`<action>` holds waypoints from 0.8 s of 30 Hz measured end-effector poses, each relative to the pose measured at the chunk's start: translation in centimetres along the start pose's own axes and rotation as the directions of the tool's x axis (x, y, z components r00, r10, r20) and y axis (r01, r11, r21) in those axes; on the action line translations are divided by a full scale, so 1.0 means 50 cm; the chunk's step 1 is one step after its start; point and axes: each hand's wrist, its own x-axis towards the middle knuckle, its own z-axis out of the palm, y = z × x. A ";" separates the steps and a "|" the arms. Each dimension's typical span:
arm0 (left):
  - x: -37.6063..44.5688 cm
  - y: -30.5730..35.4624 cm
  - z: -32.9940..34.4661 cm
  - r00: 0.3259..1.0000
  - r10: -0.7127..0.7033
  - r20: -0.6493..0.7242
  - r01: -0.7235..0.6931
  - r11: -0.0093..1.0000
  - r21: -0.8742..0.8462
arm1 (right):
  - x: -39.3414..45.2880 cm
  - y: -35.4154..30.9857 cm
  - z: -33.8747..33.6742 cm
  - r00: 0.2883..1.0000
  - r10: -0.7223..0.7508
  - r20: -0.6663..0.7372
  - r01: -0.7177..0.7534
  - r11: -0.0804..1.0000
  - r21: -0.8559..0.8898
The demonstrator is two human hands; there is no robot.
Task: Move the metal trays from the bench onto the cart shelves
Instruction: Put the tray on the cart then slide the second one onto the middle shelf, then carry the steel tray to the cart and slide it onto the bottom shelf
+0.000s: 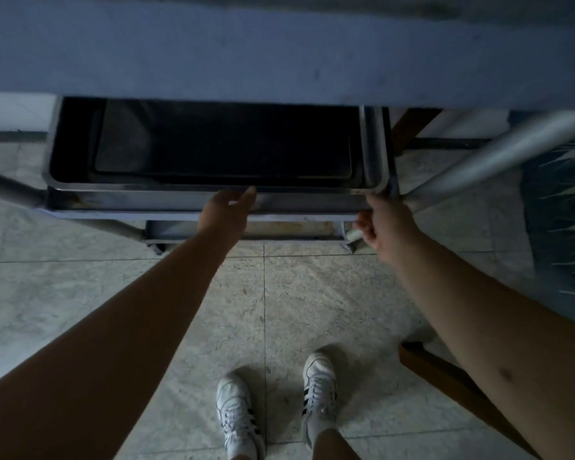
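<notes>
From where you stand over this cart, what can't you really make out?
- Back of the metal tray: hidden under the cart's top shelf.
- Whether more trays are stacked inside: too dark.
- Right hand: fingertips hidden at the tray's corner.
- Left hand: fingers reach the rim, grip unclear.
- The bench: out of view.

white black-striped shoes (pixel 319 390), pale marbled floor tiles (pixel 296 310).

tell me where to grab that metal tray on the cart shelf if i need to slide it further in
Take the metal tray by its rolled near rim, coming from the front where you stand. That long edge faces you and sticks out from under the upper shelf, which covers the far side. The left hand already reaches the rim's middle; the right hand is at its right corner by the cart post.
</notes>
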 end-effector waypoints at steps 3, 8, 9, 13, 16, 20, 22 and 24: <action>-0.078 0.006 -0.059 0.957 0.273 0.097 -0.285 0.820 0.497 | -0.093 0.011 -0.032 0.918 -0.341 0.204 0.390 0.673 -0.628; -0.258 0.027 -0.133 0.897 0.391 0.207 -0.386 0.463 0.798 | -0.299 -0.018 -0.091 0.769 -0.397 0.501 0.521 -0.065 -0.851; -0.300 0.036 -0.148 0.885 0.414 0.213 -0.395 0.425 0.814 | -0.343 -0.028 -0.100 0.760 -0.379 0.528 0.516 -0.141 -0.845; -0.470 0.069 -0.211 0.856 0.460 0.235 -0.406 0.318 0.857 | -0.527 -0.056 -0.139 0.727 -0.405 0.555 0.527 -0.189 -0.829; -0.585 0.073 -0.269 0.849 0.459 0.261 -0.417 0.279 0.865 | -0.659 -0.070 -0.168 0.716 -0.426 0.553 0.526 -0.191 -0.828; -0.706 0.063 -0.339 0.810 0.495 0.315 -0.471 0.229 0.852 | -0.780 -0.058 -0.209 0.726 -0.462 0.509 0.502 -0.148 -0.852; -0.739 0.068 -0.361 0.800 0.499 0.332 -0.487 0.218 0.846 | -0.813 -0.042 -0.226 0.721 -0.502 0.478 0.496 -0.108 -0.862; -0.752 0.086 -0.372 0.798 0.494 0.345 -0.493 0.206 0.845 | -0.832 -0.029 -0.246 0.736 -0.526 0.426 0.468 -0.058 -0.882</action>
